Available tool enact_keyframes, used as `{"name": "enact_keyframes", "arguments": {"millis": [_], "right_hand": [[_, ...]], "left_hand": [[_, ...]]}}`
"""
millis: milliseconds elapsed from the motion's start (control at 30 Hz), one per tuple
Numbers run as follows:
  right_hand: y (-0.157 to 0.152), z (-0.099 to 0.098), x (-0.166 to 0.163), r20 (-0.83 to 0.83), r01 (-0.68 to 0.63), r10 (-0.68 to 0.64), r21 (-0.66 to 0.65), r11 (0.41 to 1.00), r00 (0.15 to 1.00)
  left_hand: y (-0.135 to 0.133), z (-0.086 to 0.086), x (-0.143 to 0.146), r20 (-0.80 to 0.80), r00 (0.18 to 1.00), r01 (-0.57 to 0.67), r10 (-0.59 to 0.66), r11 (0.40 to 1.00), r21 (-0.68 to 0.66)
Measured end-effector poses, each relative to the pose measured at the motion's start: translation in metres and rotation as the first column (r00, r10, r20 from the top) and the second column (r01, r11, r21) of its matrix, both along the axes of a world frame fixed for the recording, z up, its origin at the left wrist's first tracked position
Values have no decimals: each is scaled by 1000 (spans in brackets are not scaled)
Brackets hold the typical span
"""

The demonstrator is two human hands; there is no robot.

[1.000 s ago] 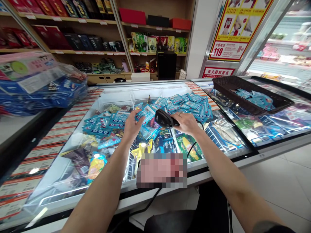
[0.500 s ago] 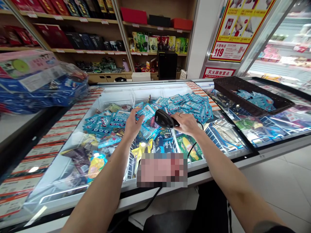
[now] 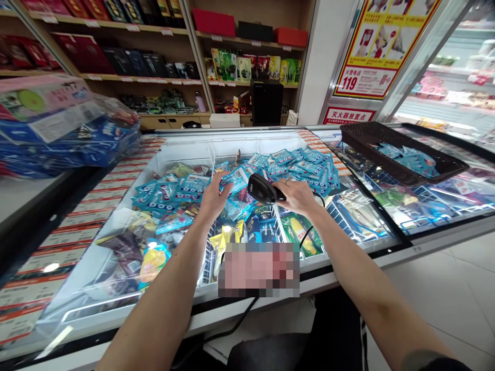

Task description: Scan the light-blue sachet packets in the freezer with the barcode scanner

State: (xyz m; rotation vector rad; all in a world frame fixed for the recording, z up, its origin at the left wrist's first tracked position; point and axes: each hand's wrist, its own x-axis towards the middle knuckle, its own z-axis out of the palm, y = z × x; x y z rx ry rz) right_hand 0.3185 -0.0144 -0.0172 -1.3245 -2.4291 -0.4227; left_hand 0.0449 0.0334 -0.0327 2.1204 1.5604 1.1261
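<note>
My left hand [image 3: 215, 197] grips the edge of a light-blue packet [image 3: 237, 178] with a pale label facing up. In my right hand [image 3: 297, 197] is a black handheld barcode scanner [image 3: 261, 189], its head turned left toward the packet, a small gap between them. The scanner's cable [image 3: 307, 237] hangs down below my right wrist. More blue packets lie on the freezer's glass top, in a left pile [image 3: 164, 193] and a larger right pile [image 3: 309, 166]. My fingertips under the packet are partly hidden.
Below the glass, the chest freezer [image 3: 88, 268] holds bagged goods. A dark basket [image 3: 436, 178] with blue packets sits at the right. Plastic-wrapped boxes [image 3: 50, 123] stand at the left. A blurred-out object [image 3: 259, 270] lies at the front edge. Stocked shelves [image 3: 147, 80] line the back.
My left hand and the packet have shifted very slightly to the right, toward the scanner. The scanner stays almost in place, and the piles look the same.
</note>
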Motion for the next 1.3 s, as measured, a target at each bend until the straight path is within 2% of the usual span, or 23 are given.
{"name": "enact_keyframes", "arguments": {"millis": [233,400,533,667,733,767,833,900,933,1000,1100,1167,1233,1300], "right_hand": [[0,0,0,4,12,-12,-2,1000,1000],[1,-1,1,-3,24,-24,-13,1000,1000],[1,-1,5,-17,72,-72,-8,997,997],[3,-1,8,-25,110,-110,-7,994,994],[3,-2,9,-26,117,-117,-15,993,993],[4,-2,9,-26,121,-121,-16,993,992],[4,-2,9,-25,126,-126,-16,992,992],[4,-2,9,-24,128,-129,-15,992,991],[4,-2,9,-24,127,-127,-16,992,992],[4,-2,9,-30,124,-124,-15,992,992],[4,-3,9,-47,124,-124,-7,992,991],[4,-3,10,-57,124,-123,1,992,991],[5,-3,11,-61,119,-118,7,993,991],[5,-3,11,-62,115,-114,12,993,992]], "left_hand": [[-1,1,0,-82,997,9,-8,1000,7],[0,-1,0,-75,997,7,-3,999,54],[0,-3,-5,-30,984,-162,173,959,232],[-7,-2,-8,-1,896,-419,445,844,335],[-11,1,-5,-14,863,-462,504,802,379],[-13,3,-3,-51,873,-426,484,811,400],[-14,4,2,-188,917,-254,351,880,403],[-12,2,5,-331,925,-71,189,939,337],[-11,0,6,-372,916,-30,148,952,303],[-8,-5,5,-390,904,-69,177,959,276],[-8,-9,4,-322,887,-235,332,923,304],[-10,-8,5,-286,881,-288,378,906,310],[-12,-5,8,-290,896,-245,337,919,310],[-11,-3,12,-354,915,-89,195,952,294]]}}
